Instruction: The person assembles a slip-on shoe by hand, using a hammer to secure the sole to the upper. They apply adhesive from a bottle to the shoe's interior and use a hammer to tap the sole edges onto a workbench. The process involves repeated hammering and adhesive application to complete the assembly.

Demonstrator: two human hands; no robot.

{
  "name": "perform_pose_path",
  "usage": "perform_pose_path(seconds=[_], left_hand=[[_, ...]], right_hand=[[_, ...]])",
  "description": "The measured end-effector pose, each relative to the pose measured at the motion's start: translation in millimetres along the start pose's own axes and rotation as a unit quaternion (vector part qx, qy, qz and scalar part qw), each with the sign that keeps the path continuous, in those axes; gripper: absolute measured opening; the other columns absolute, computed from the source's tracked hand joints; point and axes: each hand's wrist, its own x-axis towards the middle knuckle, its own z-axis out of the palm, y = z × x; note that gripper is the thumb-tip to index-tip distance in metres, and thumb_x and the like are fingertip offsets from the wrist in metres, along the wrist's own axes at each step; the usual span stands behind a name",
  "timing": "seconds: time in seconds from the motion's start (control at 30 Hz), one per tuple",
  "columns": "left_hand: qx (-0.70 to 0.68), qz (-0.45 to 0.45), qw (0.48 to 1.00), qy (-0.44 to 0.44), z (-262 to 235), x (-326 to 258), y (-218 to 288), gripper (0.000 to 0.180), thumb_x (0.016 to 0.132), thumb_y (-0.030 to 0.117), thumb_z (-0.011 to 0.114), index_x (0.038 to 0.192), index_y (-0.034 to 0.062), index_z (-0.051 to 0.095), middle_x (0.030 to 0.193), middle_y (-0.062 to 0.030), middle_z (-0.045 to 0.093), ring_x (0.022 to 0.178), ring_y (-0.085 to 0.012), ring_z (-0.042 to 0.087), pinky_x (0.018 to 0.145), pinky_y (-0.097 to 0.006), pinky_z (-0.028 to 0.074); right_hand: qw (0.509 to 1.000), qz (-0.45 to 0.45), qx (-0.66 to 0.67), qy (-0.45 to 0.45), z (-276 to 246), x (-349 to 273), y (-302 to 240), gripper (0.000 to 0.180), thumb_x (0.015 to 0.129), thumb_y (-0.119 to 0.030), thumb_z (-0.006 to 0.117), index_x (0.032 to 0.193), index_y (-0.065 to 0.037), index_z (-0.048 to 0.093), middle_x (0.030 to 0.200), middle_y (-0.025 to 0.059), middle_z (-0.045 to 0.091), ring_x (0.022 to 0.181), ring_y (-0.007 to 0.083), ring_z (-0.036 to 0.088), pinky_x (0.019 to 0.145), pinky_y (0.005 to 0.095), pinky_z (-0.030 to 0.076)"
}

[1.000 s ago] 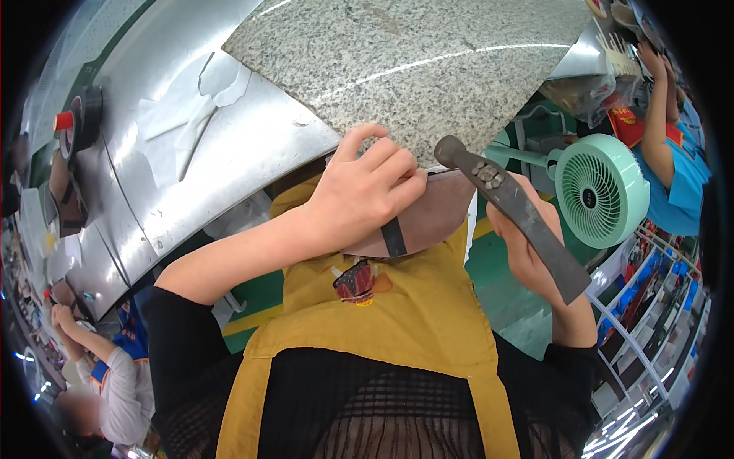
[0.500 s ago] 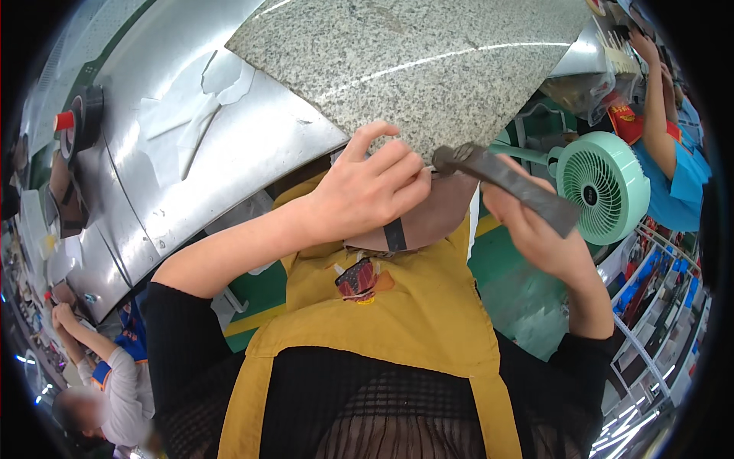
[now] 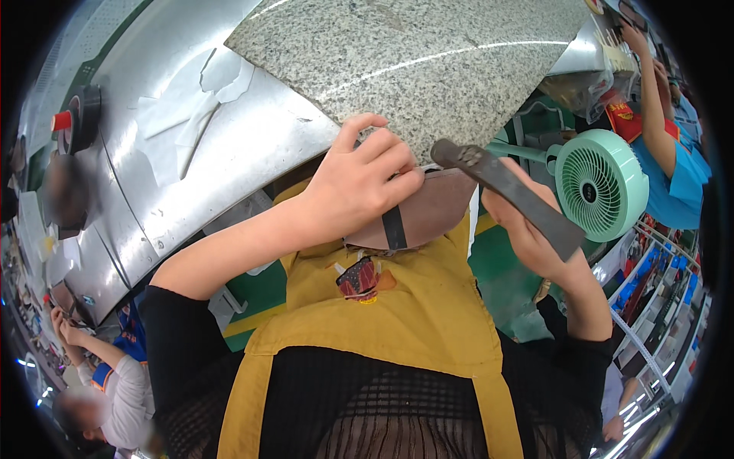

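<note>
My left hand (image 3: 365, 182) grips a brown leather piece (image 3: 432, 216) with a dark strap (image 3: 393, 227), held against the near edge of a speckled granite slab (image 3: 413, 57). My right hand (image 3: 527, 233) holds a long dark flat tool (image 3: 506, 193) at an angle; its upper end touches the top edge of the leather piece beside my left fingers. Both hands are over my yellow apron (image 3: 382, 314).
A sheet-metal bench (image 3: 191, 176) with white paper scraps lies to the left; a tape roll (image 3: 82, 116) sits at its far left. A mint-green fan (image 3: 598, 183) stands at right. Other people work at upper right (image 3: 673, 145) and lower left (image 3: 107, 382).
My right hand has swung the dark tool leftward and down until its end meets the leather piece. My left hand has stayed on the leather.
</note>
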Motion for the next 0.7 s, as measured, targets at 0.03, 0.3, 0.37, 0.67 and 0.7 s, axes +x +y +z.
perform_pose_path(seconds=[0.03, 0.3, 0.37, 0.67, 0.7], left_hand=[[0.010, 0.010, 1.000, 0.003, -0.6, 0.2, 1.1, 0.021, 0.066, 0.009, 0.061, 0.087, 0.0113, 0.061, 0.081, 0.0004, 0.052, 0.082, -0.0173, 0.052, 0.094, -0.042, 0.038], [0.031, 0.016, 0.999, 0.007, 1.0, -2.2, 2.2, 0.021, 0.066, 0.010, 0.060, 0.087, 0.0112, 0.061, 0.081, 0.0000, 0.051, 0.083, -0.0170, 0.051, 0.094, -0.043, 0.038], [0.040, 0.006, 0.999, 0.003, -0.2, -2.1, 3.8, 0.020, 0.067, 0.010, 0.060, 0.086, 0.0117, 0.061, 0.081, 0.0006, 0.051, 0.083, -0.0167, 0.052, 0.094, -0.043, 0.038], [0.018, -0.029, 0.999, 0.011, -0.6, -9.3, 2.1, 0.019, 0.066, 0.010, 0.061, 0.085, 0.0119, 0.061, 0.082, 0.0016, 0.053, 0.084, -0.0166, 0.052, 0.094, -0.044, 0.039], [0.032, -0.019, 0.999, 0.014, -1.6, -9.3, 4.4, 0.020, 0.066, 0.010, 0.061, 0.085, 0.0116, 0.061, 0.082, 0.0012, 0.053, 0.085, -0.0169, 0.052, 0.094, -0.044, 0.039]], right_hand=[[1.000, -0.011, 0.009, 0.013, 0.1, -0.1, -0.8, 0.024, 0.089, -0.002, 0.045, 0.112, 0.003, 0.048, 0.077, 0.0114, 0.050, 0.068, 0.0174, 0.044, 0.065, 0.0301, 0.042], [1.000, -0.015, 0.016, -0.020, -7.6, 3.7, -5.8, 0.024, 0.090, -0.003, 0.048, 0.113, 0.006, 0.048, 0.079, 0.0125, 0.056, 0.072, 0.0236, 0.056, 0.065, 0.0319, 0.043], [0.998, -0.035, -0.048, 0.001, -0.4, 3.5, -2.5, 0.030, 0.085, -0.002, 0.052, 0.115, 0.000, 0.048, 0.085, 0.0161, 0.058, 0.077, 0.0327, 0.058, 0.066, 0.0363, 0.046], [0.998, 0.000, -0.055, -0.032, 6.2, 2.7, 4.3, 0.040, 0.081, -0.008, 0.054, 0.120, -0.003, 0.045, 0.087, 0.0188, 0.060, 0.076, 0.0376, 0.061, 0.063, 0.0396, 0.049], [0.997, -0.025, -0.072, -0.022, 6.7, 2.8, 4.8, 0.040, 0.081, -0.007, 0.054, 0.120, -0.003, 0.045, 0.088, 0.0187, 0.060, 0.076, 0.0374, 0.060, 0.063, 0.0393, 0.049]])
